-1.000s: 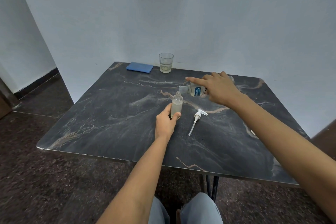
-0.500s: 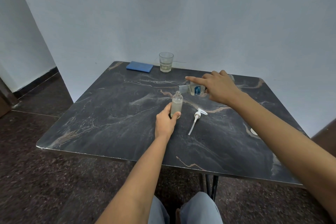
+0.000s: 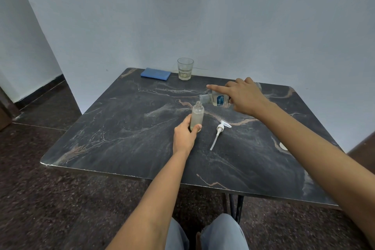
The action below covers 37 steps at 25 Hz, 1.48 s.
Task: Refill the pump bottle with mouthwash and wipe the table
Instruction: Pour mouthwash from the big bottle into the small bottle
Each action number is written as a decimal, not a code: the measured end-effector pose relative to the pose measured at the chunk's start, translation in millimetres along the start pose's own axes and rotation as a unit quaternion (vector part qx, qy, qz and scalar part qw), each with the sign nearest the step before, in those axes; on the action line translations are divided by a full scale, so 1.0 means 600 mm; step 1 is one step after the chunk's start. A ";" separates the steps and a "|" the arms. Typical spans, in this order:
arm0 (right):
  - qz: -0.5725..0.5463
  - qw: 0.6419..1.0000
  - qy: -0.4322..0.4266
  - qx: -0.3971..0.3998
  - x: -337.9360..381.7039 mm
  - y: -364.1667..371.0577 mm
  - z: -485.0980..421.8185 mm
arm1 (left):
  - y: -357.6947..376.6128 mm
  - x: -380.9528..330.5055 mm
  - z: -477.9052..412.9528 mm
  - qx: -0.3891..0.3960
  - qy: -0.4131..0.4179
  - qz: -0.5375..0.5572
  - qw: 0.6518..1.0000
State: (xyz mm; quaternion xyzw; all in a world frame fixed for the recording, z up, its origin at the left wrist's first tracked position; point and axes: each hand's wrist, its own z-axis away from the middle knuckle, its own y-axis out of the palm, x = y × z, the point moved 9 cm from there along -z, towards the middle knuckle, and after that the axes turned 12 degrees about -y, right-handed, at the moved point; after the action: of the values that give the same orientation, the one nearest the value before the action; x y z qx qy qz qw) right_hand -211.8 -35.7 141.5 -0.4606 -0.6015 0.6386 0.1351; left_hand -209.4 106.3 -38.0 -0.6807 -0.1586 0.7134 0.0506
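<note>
A small clear pump bottle (image 3: 197, 113) stands upright and uncapped near the middle of the dark marble table (image 3: 125, 128), holding pale liquid. My left hand (image 3: 185, 136) grips its lower part. My right hand (image 3: 241, 97) holds the clear mouthwash bottle (image 3: 217, 99) with a blue label, tipped nearly flat, its open mouth just above and right of the pump bottle's neck. My index finger is stretched along its top. The white pump head (image 3: 220, 130) with its long tube lies on the table to the right of the pump bottle.
A folded blue cloth (image 3: 155, 74) lies at the table's far edge, with a drinking glass (image 3: 185, 68) beside it holding a little liquid. A small white cap (image 3: 283, 146) lies near the right edge. Walls close in behind the table.
Almost nothing differs. Both hands and both bottles hold the same pose, with the mouthwash bottle still tilted over the pump bottle's neck.
</note>
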 end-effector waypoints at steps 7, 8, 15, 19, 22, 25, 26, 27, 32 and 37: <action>0.001 1.000 -0.004 0.001 0.000 -0.001 -0.001 | 0.001 0.001 -0.001 -0.001 0.000 -0.003 1.000; 0.001 1.000 -0.003 0.001 0.000 -0.001 -0.001 | 0.001 0.001 -0.001 -0.001 0.000 -0.003 1.000; -0.001 1.000 -0.004 0.004 0.000 0.001 -0.003 | -0.001 -0.003 0.003 0.003 0.003 0.006 1.000; 0.002 1.000 -0.006 0.009 -0.001 0.001 -0.004 | -0.002 -0.006 0.006 0.004 0.000 0.006 1.000; 0.003 1.000 -0.007 0.008 0.000 0.001 -0.004 | -0.001 -0.004 0.004 0.003 0.003 0.002 1.000; 0.004 1.000 -0.008 0.008 0.000 -0.003 -0.004 | -0.001 -0.004 0.004 0.002 0.003 0.002 1.000; 0.004 1.000 -0.009 0.009 0.001 -0.004 -0.003 | -0.001 -0.003 0.004 0.002 0.002 0.002 1.000; 0.004 1.000 -0.010 0.010 0.001 -0.005 -0.004 | -0.001 -0.003 0.004 0.003 0.001 0.002 1.000; 0.006 1.000 -0.011 0.006 0.004 -0.006 -0.002 | 0.000 -0.001 0.003 0.003 -0.007 0.000 1.000; 0.006 1.000 -0.011 0.012 0.004 -0.009 -0.004 | -0.001 -0.002 0.001 0.001 -0.007 -0.003 1.000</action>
State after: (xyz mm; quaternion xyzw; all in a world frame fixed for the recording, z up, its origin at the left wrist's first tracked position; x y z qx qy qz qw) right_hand -213.2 -31.2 145.9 -0.4556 -0.5923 0.6517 0.1299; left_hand -210.0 106.3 -36.5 -0.6751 -0.1602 0.7182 0.0521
